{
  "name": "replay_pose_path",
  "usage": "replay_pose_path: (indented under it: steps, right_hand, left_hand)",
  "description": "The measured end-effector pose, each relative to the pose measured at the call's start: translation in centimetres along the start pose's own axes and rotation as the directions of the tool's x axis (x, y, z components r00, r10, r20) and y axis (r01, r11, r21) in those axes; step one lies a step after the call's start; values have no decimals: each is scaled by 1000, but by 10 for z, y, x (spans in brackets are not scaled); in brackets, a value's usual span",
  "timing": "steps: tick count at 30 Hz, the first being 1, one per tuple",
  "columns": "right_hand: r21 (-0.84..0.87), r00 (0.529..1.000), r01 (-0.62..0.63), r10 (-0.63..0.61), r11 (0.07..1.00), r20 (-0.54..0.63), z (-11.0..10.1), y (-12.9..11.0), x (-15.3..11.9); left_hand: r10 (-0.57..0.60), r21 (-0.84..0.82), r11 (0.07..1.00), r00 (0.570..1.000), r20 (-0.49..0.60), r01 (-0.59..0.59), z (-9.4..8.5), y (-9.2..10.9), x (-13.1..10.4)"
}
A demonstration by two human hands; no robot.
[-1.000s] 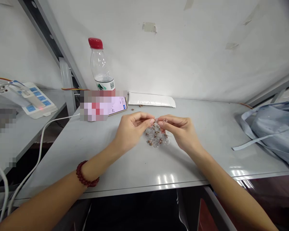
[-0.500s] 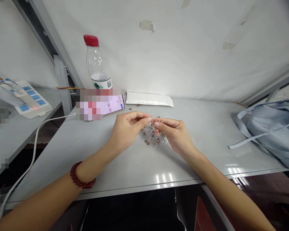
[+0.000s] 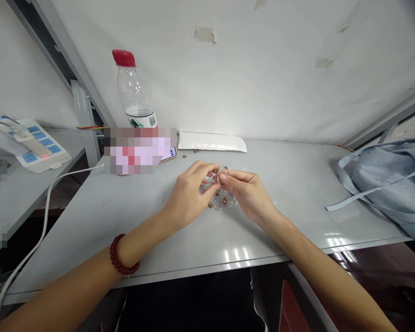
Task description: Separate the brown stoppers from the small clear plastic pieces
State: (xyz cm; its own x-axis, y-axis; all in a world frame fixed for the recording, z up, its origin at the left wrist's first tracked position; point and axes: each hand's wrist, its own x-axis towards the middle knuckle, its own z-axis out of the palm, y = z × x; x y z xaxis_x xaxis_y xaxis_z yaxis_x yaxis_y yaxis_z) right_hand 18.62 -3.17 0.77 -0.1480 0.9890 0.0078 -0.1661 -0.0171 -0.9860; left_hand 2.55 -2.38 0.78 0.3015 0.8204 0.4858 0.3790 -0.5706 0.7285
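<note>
In front of me lies a heap of small clear plastic pieces with brown bits [image 3: 221,201], partly hidden by my fingers. Above it, thumb and forefinger of my right hand [image 3: 247,191] pinch a tiny clear-and-brown piece [image 3: 217,177], too small to name exactly. My left hand [image 3: 190,193] curves round the same piece from the other side, forefinger at its top and thumb at its bottom. A dark red bead bracelet [image 3: 119,256] circles my left wrist.
A white flat packet [image 3: 212,141] lies along the wall, with loose brown bits [image 3: 184,156] near it. Behind the phone [image 3: 168,153] stands a red-capped bottle [image 3: 134,92]. A power strip [image 3: 43,143] is at left, a blue-grey cloth bag [image 3: 383,180] at right.
My left thumb and forefinger have moved apart, to the top and bottom of the small piece. My right hand has shifted slightly left. The view has turned a little.
</note>
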Motion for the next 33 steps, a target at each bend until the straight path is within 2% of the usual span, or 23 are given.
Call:
replay_pose_path:
  steps: [8,11,13,15,18,20,22,24,26,28,30,33]
  right_hand:
    - [-105,999,-11,16,994,45,1,0,-1]
    - [-251,996,64,-76,966,-40,-2,-1,0]
    - [-368,973,104,-171,924,-154,-5,-2,1]
    - [-443,948,115,-232,889,-220,-9,-2,3]
    - [-484,951,117,-239,867,-197,-15,-2,7]
    - [-511,959,106,-223,853,-174,-18,-1,9]
    - [-544,963,85,-208,835,-169,-22,0,10]
    - [-570,966,69,-199,818,-168,-25,2,12]
    - [-589,968,83,-205,804,-143,-28,6,14]
    - [-602,968,126,-231,788,-100,-30,9,14]
    - [-604,967,153,-245,782,-72,-31,12,14]
    - [-575,973,134,-217,807,-78,-28,13,12]
  left_hand:
    - [36,26,999,999,14,-36,-4,-7,3]
    - [16,77,997,998,61,-20,-4,-10,4]
    - [-12,133,991,991,130,-5,-2,-14,4]
    - [-32,178,984,978,208,-6,0,-17,4]
    - [-40,213,977,969,244,-14,-5,-19,8]
    - [-73,231,973,967,246,15,-17,-18,12]
    - [-150,262,963,932,329,63,-34,-18,17]
    - [-229,337,938,876,425,82,-53,-20,23]
    - [-352,405,906,750,560,123,-66,-24,26]
    - [-397,430,895,644,653,116,-70,-28,26]
    - [-397,430,898,605,690,99,-68,-31,24]
    - [-392,414,904,601,697,110,-60,-32,21]
